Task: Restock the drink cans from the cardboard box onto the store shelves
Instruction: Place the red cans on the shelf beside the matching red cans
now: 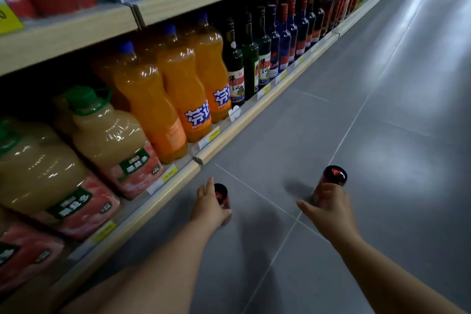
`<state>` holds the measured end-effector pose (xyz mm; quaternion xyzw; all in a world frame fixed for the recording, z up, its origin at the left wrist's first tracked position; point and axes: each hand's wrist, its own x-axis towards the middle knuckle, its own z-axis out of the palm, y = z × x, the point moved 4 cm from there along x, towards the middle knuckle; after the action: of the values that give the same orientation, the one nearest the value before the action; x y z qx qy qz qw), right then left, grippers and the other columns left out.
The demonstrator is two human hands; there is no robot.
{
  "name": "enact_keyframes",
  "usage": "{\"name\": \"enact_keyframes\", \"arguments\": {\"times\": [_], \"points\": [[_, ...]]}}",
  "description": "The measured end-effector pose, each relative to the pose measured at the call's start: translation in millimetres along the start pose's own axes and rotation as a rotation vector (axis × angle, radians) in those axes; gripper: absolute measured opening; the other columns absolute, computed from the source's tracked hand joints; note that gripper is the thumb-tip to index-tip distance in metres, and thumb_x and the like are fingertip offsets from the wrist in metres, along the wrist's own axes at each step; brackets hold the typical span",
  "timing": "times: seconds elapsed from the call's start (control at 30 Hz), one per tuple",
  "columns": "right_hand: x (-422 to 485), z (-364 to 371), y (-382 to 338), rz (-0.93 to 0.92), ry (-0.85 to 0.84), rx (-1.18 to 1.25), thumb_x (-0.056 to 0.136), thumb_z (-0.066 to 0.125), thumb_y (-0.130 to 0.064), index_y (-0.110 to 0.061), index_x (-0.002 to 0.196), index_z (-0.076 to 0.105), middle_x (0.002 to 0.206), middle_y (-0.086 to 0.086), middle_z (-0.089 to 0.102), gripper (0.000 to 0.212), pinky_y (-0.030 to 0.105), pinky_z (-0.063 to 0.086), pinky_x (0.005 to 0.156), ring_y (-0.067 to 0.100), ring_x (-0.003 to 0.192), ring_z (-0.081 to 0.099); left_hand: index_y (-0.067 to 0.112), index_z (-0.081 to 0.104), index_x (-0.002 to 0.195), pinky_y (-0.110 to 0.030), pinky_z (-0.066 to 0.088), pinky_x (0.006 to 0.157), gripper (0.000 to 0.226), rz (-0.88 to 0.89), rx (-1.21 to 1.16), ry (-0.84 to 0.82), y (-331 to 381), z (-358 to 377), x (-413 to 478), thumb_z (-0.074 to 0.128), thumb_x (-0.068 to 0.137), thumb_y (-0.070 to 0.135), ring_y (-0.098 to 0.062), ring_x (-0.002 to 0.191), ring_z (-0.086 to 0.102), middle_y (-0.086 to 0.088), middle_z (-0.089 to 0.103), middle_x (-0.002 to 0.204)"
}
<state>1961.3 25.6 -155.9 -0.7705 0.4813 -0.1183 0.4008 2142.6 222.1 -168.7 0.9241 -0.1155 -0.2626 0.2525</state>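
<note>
Below, grey floor tiles (369,135) line a shop aisle; the bottom shelf (224,132) at left carries pale juice jugs (112,140), orange soda bottles (163,99) and dark glass bottles (252,58). Left hand (209,208) grips one red can (222,196), right hand (331,208) another red can (331,180), both over the floor.

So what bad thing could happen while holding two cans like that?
Each hand holds one red can, left hand on the left can, right hand on the right can, over the hard tile floor. A loose grip could drop and dent one. Glass bottles crowd the bottom shelf, so a bump might topple them.
</note>
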Motion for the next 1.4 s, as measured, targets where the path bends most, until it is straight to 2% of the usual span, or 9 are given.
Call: {"name": "enact_keyframes", "arguments": {"times": [0.17, 0.37, 0.5, 0.67, 0.83, 1.0, 1.13, 1.3, 1.4], "points": [[-6, -3, 0, -0.037, 0.010, 0.034, 0.069, 0.081, -0.028, -0.008, 0.120, 0.050, 0.118, 0.011, 0.046, 0.063, 0.045, 0.045, 0.097, 0.030, 0.111, 0.049, 0.017, 0.023, 0.146, -0.044, 0.039, 0.106, 0.082, -0.017, -0.006, 0.040, 1, 7, 15, 0.072, 0.079, 0.012, -0.033, 0.133, 0.040, -0.012, 0.033, 0.148], [24, -25, -15, -0.004, 0.240, -0.102, 0.070, 0.079, -0.032, -0.023, 0.135, 0.035, 0.149, 0.011, 0.013, 0.079, 0.046, 0.019, 0.115, 0.031, 0.139, 0.012, 0.015, 0.033, 0.138, -0.044, 0.040, 0.104, 0.076, -0.009, 0.004, 0.054, 0, 8, 12, 0.076, 0.076, 0.010, -0.034, 0.131, 0.042, -0.013, 0.042, 0.142], [63, -26, -10, 0.039, 0.207, -0.207, 0.069, 0.080, -0.037, -0.035, 0.144, 0.019, 0.156, 0.013, 0.001, 0.096, 0.049, 0.014, 0.116, 0.031, 0.145, -0.001, 0.017, 0.037, 0.136, -0.047, 0.043, 0.103, 0.074, 0.018, -0.006, 0.068, 3, 1, 6, 0.078, 0.074, 0.013, -0.034, 0.130, 0.044, -0.012, 0.046, 0.139], [90, -6, 5, 0.065, 0.020, -0.160, 0.076, 0.077, -0.025, -0.031, 0.146, 0.018, 0.151, 0.022, 0.018, 0.092, 0.053, 0.027, 0.113, 0.040, 0.141, 0.017, 0.019, 0.036, 0.128, -0.046, 0.047, 0.099, 0.077, 0.091, -0.004, 0.083, 15, -18, 0, 0.083, 0.067, 0.018, -0.031, 0.122, 0.052, -0.010, 0.053, 0.132], [88, -5, 12, 0.019, 0.067, -0.142, 0.089, 0.053, -0.016, -0.016, 0.130, 0.044, 0.132, 0.016, 0.042, 0.043, 0.044, 0.047, 0.088, 0.035, 0.113, 0.049, 0.015, 0.039, 0.122, -0.042, 0.046, 0.097, 0.069, 0.118, -0.012, 0.079, 22, -34, -7, 0.083, 0.068, 0.019, -0.029, 0.121, 0.052, -0.010, 0.055, 0.129], [66, -8, 4, -0.123, 0.055, -0.207, 0.083, 0.056, -0.016, -0.021, 0.125, 0.049, 0.120, 0.011, 0.051, 0.043, 0.046, 0.055, 0.077, 0.033, 0.092, 0.060, 0.015, 0.039, 0.125, -0.043, 0.046, 0.098, 0.070, 0.135, 0.004, 0.078, 20, -49, -16, 0.082, 0.069, 0.022, -0.030, 0.119, 0.053, -0.010, 0.055, 0.129], [40, -5, -36, -0.215, -0.047, -0.118, 0.087, 0.056, -0.026, -0.013, 0.127, 0.047, 0.121, 0.011, 0.046, 0.042, 0.039, 0.056, 0.078, 0.034, 0.096, 0.061, 0.015, 0.043, 0.126, -0.038, 0.045, 0.096, 0.071, 0.177, -0.023, 0.110, 27, -79, -32, 0.083, 0.068, 0.023, -0.029, 0.119, 0.053, -0.009, 0.057, 0.128], [-18, -11, -120, -0.414, -0.134, -0.071, 0.092, 0.055, -0.026, -0.015, 0.142, 0.037, 0.135, 0.009, 0.032, 0.054, 0.000, 0.029, 0.089, 0.012, 0.107, 0.050, 0.015, 0.051, 0.121, -0.031, 0.046, 0.088, 0.069, 0.268, -0.070, 0.216, 34, -143, -68, 0.086, 0.062, 0.026, -0.024, 0.110, 0.057, -0.004, 0.062, 0.117], [-65, -19, -186, -0.629, -0.195, -0.143, 0.092, 0.055, -0.028, -0.021, 0.144, 0.033, 0.139, 0.006, 0.027, 0.057, 0.008, 0.039, 0.093, 0.020, 0.111, 0.051, 0.017, 0.055, 0.118, -0.029, 0.048, 0.085, 0.064, 0.329, -0.050, 0.253, 32, -191, -98, 0.085, 0.063, 0.028, -0.022, 0.105, 0.060, -0.003, 0.066, 0.113]]}}
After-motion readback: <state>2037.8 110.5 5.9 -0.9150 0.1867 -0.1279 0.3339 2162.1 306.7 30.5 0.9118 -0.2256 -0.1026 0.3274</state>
